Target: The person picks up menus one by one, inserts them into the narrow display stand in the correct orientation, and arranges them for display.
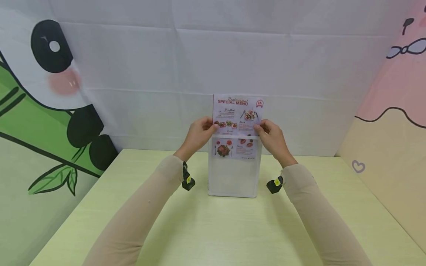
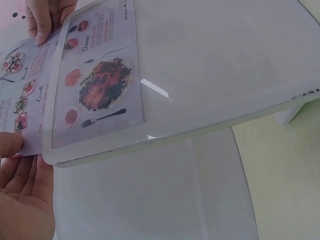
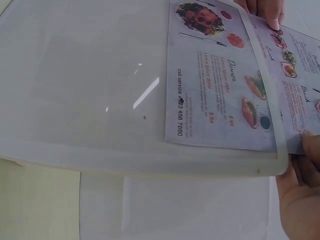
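A printed menu sheet (image 1: 237,111) headed "Special Menu" stands partly inside a clear, white-framed display stand (image 1: 233,179). Its lower part shows through the front panel, and the upper part sticks out above the frame's top edge. My left hand (image 1: 199,135) pinches the sheet's left edge, thumb in front, just above the frame. On the opposite edge my right hand (image 1: 273,140) pinches it the same way. In the left wrist view the menu's dinner section (image 2: 102,75) lies behind the panel. The right wrist view shows the sheet's bottom edge straight across inside the stand (image 3: 90,90).
The stand is upright on a pale yellow-green table (image 1: 213,229), near its back edge. Behind it hangs a white creased backdrop (image 1: 149,74). Cartoon-printed panels (image 1: 43,125) flank the table at left and right. A small black camera (image 1: 188,183) is strapped at each wrist.
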`<state>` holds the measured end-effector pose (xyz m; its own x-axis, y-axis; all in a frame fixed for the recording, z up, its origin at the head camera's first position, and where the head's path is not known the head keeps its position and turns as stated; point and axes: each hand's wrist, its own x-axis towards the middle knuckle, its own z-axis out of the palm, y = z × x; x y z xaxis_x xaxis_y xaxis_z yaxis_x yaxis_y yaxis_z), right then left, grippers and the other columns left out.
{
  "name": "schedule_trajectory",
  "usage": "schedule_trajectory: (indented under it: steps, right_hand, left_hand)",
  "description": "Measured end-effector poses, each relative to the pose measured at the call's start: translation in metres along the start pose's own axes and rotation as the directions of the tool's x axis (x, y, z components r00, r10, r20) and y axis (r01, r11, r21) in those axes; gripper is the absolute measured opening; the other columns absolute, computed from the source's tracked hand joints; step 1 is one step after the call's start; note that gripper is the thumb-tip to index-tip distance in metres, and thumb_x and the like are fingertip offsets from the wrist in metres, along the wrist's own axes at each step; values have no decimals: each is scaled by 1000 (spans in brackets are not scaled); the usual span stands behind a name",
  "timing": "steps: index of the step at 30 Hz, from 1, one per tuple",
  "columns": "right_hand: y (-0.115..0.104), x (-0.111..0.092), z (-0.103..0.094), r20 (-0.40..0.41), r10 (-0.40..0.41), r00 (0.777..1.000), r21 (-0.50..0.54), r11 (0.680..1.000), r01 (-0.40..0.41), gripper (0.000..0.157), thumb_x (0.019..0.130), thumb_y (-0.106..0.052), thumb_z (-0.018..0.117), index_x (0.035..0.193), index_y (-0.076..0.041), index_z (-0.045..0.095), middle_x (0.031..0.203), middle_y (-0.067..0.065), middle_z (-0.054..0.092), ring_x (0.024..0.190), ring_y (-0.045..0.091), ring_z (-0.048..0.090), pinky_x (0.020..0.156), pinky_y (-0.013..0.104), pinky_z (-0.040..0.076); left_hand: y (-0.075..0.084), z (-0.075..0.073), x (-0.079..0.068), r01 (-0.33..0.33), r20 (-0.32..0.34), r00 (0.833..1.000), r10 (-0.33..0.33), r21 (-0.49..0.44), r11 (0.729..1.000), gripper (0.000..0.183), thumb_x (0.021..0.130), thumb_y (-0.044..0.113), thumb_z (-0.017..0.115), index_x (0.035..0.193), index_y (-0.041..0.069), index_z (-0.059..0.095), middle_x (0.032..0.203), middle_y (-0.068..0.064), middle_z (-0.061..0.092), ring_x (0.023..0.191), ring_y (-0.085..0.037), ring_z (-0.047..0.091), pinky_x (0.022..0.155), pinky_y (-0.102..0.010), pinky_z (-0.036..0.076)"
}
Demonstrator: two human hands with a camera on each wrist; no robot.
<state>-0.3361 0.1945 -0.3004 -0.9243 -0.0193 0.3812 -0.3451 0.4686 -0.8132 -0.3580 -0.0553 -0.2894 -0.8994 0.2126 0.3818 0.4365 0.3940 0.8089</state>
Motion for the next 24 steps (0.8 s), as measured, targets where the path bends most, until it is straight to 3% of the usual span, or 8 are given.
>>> schedule_trajectory:
  steps: [7, 14, 19, 24]
  right_hand:
    - [0, -2, 0, -2, -13, 1000, 18, 1000, 13, 29, 101, -25, 51, 114, 1, 57, 113, 17, 61, 104, 27, 57, 97, 42, 46]
    - [-1, -3, 2, -17, -7, 1000, 51, 999, 8, 42, 100, -38, 47, 132, -11, 48, 120, 17, 61, 105, 30, 58, 92, 43, 48]
    - [-13, -9, 2, -27, 7, 1000, 59, 998, -5, 36, 103, -31, 44, 130, -7, 47, 120, 21, 60, 102, 33, 59, 88, 42, 47]
    - [-11, -8, 3, -36, 0, 999, 58, 998, 2, 35, 103, -32, 43, 125, -6, 48, 122, 20, 61, 101, 33, 60, 88, 42, 47]
  left_hand:
    - [0, 0, -2, -12, 0, 1000, 12, 16, 1000, 19, 96, 20, 58, 99, 1, 62, 100, -15, 67, 94, -25, 64, 84, -35, 51]
    - [-1, 1, -1, -9, 0, 1000, 9, 15, 1000, 18, 96, 18, 59, 99, 1, 62, 101, -15, 67, 96, -25, 65, 85, -36, 52]
    - [-3, 2, -1, -13, -8, 1000, 13, -6, 1000, 17, 95, 18, 60, 99, 1, 63, 101, -15, 68, 96, -26, 65, 85, -36, 53]
    - [-4, 1, -1, -11, -15, 1000, 11, -19, 1000, 18, 94, 18, 61, 99, 1, 64, 102, -15, 69, 96, -26, 65, 86, -37, 53]
